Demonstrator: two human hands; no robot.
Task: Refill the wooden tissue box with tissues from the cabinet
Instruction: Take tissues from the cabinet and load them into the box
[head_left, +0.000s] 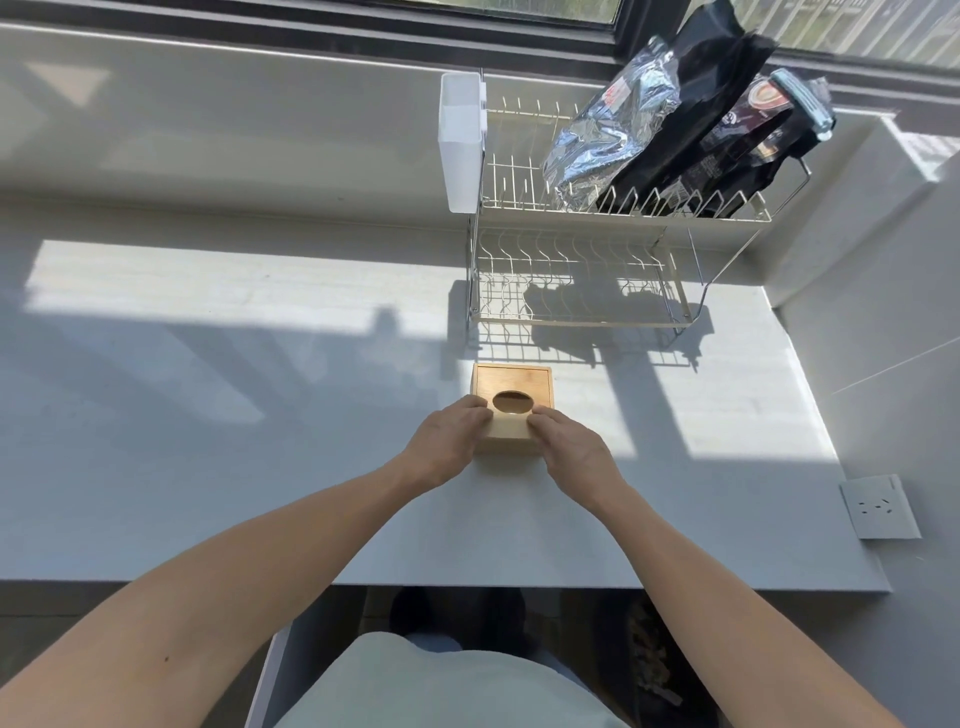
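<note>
One wooden box (511, 405) sits on the grey counter (208, 415), just in front of the rack (587, 270); its lid has one oval hole, dark inside, contents not discernible. Left hand (447, 441) grips the box's near-left edge, fingers curled onto the lid beside the hole. Right hand (571, 447) grips the near-right edge the same way. Two-tier wire rack: lower tier bare wire, upper tier holds three bags (675, 119), one silver foil, two black, leaning together. One white caddy (460, 140) hangs on the rack's left end; interior not visible. One socket (878, 506) on the right wall.
</note>
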